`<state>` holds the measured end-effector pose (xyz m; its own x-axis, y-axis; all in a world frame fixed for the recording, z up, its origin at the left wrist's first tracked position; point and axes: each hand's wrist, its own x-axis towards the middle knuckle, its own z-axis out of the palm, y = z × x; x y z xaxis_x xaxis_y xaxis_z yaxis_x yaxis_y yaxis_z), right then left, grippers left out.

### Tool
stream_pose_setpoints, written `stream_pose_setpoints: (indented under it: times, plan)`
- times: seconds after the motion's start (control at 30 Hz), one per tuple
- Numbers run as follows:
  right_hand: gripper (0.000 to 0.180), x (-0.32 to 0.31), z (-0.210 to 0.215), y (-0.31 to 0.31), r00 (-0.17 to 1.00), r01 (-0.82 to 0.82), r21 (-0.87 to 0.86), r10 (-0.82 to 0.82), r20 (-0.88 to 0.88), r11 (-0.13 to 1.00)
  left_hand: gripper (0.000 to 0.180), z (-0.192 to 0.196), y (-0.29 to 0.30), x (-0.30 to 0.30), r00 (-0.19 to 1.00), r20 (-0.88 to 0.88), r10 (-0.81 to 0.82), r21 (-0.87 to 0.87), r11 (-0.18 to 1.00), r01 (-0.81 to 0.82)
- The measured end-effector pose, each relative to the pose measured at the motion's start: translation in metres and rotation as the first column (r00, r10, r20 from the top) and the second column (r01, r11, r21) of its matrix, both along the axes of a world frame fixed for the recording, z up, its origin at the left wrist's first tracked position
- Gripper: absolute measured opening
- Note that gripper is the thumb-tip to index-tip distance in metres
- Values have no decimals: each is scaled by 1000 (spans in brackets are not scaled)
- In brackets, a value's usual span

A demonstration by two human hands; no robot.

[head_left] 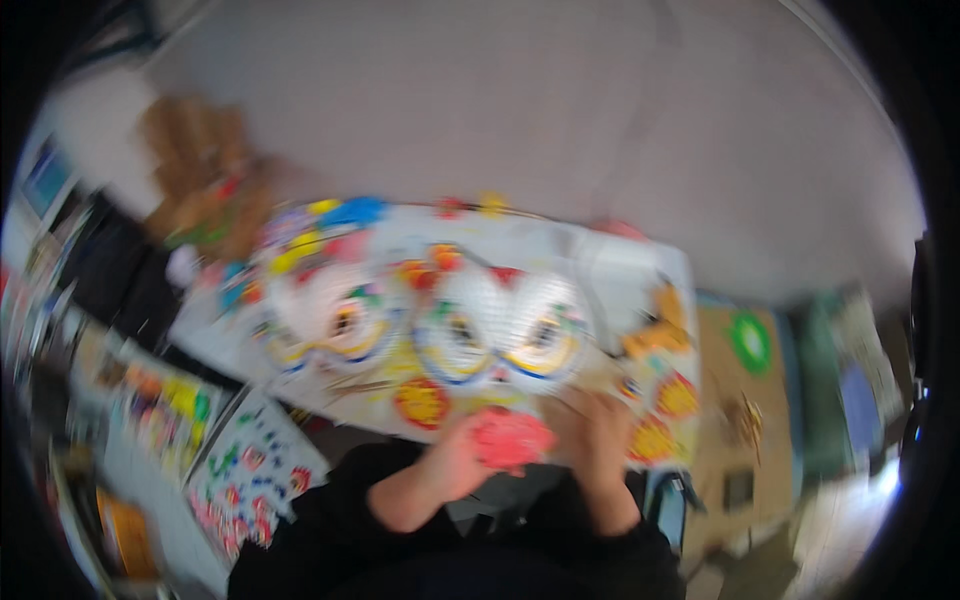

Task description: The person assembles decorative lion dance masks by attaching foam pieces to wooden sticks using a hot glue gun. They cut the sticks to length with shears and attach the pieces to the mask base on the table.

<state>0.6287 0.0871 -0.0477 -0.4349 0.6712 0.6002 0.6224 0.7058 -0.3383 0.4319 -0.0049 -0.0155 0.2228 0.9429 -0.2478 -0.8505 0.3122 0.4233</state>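
In front of my body, my left hand (450, 462) is closed on a lumpy coral-red piece (512, 440); blur hides what it is made of. My right hand (602, 432) reaches over the table's near edge, beside a brown patch. Its fingers are smeared by motion, so whether they hold anything is unclear. Beyond both hands lies a white double-domed piece with large painted eyes (500, 330), edged in blue and yellow. To its left is a similar white piece (330, 315). A round red and yellow disc (421, 402) lies near my left hand.
More red and yellow discs (676, 396) and an orange piece (660, 325) lie at the table's right. Thin sticks (360, 386) rest near its front edge. A brown board with a green ring (750, 343) stands at right. At lower left is a sheet with small colourful pieces (255, 470).
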Motion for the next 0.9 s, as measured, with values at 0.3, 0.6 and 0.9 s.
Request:
stream_pose_setpoints:
  times: [0.3,0.6,0.9]
  plan:
    - [31,-17,26,-77,937,-232,-191,166,-308,954,56,19,-14,-6,998,66,-7,39,999,4]
    - [42,-67,24,-108,892,-450,-436,373,-254,779,63,29,-86,-86,954,295,56,337,928,-158]
    - [43,-151,34,-140,783,-609,-396,599,-166,687,72,8,-150,-149,941,150,302,263,906,-332]
